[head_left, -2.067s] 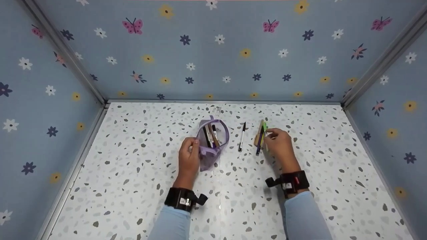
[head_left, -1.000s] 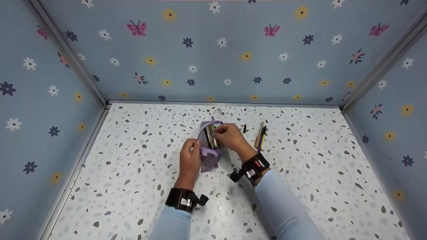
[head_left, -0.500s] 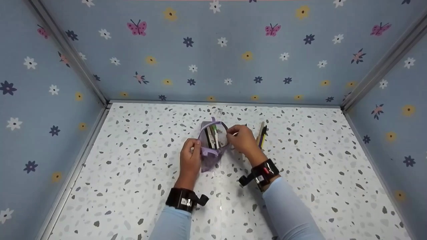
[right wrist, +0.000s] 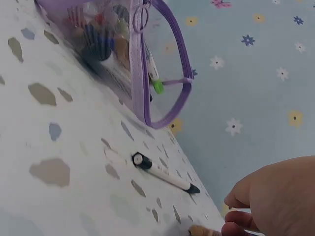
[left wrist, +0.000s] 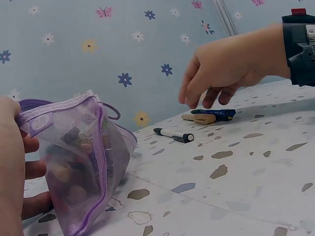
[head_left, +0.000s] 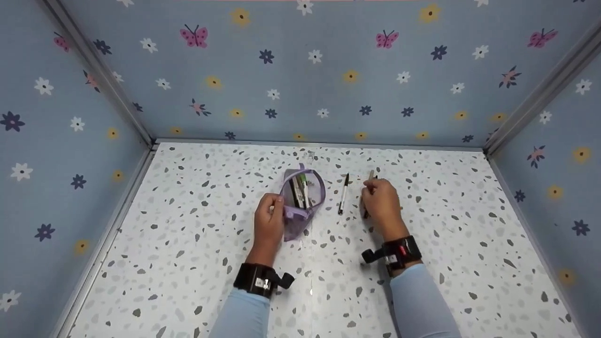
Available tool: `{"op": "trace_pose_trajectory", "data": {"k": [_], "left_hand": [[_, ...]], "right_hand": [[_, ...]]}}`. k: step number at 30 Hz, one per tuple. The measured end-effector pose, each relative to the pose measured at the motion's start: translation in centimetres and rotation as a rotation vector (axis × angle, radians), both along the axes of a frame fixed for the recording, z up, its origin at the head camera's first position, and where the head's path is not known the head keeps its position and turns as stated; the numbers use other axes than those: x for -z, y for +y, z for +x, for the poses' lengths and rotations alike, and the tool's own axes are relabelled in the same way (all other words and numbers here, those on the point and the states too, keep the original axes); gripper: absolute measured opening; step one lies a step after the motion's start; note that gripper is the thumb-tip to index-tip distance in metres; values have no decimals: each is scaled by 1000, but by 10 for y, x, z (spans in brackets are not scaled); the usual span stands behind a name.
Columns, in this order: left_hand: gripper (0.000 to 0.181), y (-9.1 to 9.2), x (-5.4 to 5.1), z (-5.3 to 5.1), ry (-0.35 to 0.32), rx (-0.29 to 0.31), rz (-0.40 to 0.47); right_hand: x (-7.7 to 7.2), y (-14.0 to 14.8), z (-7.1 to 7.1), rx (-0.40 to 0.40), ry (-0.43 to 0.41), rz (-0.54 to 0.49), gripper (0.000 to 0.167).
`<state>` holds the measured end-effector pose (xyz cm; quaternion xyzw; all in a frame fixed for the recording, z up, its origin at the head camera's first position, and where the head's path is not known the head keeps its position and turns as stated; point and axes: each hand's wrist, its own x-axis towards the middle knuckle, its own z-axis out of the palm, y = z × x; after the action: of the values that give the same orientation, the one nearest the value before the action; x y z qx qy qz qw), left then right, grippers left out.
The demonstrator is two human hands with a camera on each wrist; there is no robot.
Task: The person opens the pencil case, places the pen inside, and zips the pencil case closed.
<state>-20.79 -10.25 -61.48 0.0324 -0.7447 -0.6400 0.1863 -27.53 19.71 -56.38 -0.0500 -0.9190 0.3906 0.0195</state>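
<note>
My left hand (head_left: 268, 218) pinches the near-left rim of a lilac mesh pencil case (head_left: 295, 229). The case's zipped mouth gapes, and several pens and markers show inside, one with a green end (right wrist: 157, 86). To its right lies a white pen with black ends (head_left: 344, 195). Farther right, my right hand (head_left: 384, 204) hovers over a small group of pens, its fingers bent loosely downward with a gap below them in the left wrist view. That group holds a dark blue pen (left wrist: 224, 114) and a light wooden piece (left wrist: 201, 118); the hand hides most of it from the head camera.
A white speckled tabletop (head_left: 188, 263) lies under everything. Blue flowered panels (head_left: 300, 70) with metal edge strips rise at the back and both sides. Each wrist wears a black camera band (head_left: 256, 279).
My right hand dropped a green-ended pen into the case, then moved back right to the remaining pens, uncovering the white pen. My left hand has kept its grip on the case.
</note>
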Motion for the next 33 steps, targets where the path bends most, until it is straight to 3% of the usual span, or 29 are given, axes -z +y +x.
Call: {"op": "trace_pose_trajectory", "data": {"k": [5,11,18,33], "left_hand": [[22,0,-1,0,18,0,2],[21,-2,1,-1,64,-12,-16],[20,-2,1,1,26,-4,22],[21,1,-1,2,-17,20,49]], "right_hand": [[5,24,2,-2,-22,-34,34],[10,30,2,12,-65,11,39],[12,29,3,3,-123,-5,38],[14,33,4,-50,-37,78,35]]}}
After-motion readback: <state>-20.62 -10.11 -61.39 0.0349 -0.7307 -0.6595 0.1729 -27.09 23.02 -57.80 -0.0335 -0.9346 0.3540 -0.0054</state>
